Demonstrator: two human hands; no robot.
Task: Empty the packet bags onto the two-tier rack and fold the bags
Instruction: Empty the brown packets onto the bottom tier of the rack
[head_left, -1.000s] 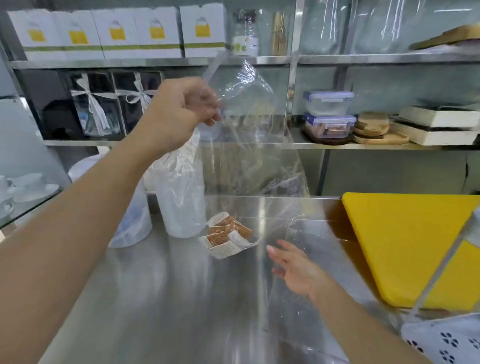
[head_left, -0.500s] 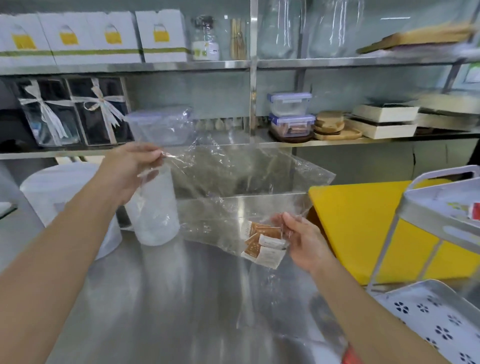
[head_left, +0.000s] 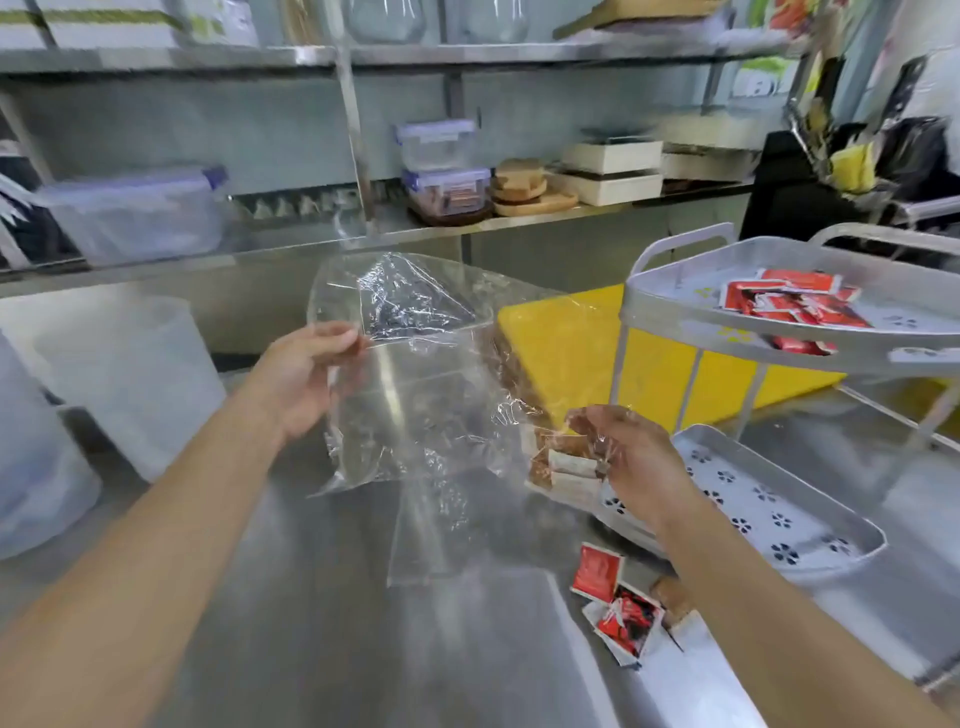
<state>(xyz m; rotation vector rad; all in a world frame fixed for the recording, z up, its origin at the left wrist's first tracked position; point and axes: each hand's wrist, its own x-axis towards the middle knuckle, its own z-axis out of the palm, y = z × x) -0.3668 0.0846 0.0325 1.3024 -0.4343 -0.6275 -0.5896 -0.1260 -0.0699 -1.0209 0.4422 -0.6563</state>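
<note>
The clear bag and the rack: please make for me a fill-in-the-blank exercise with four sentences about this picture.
1. The left hand and the right hand both hold a clear plastic ____.
2. The packets on the top tier of the rack are ____ in colour.
3. The cutting board behind the rack is ____.
4. The brown packets inside the bag sit near the ____ hand.

Missing words: bag; red; yellow; right

Steel wall shelves stand behind a steel counter.
</note>
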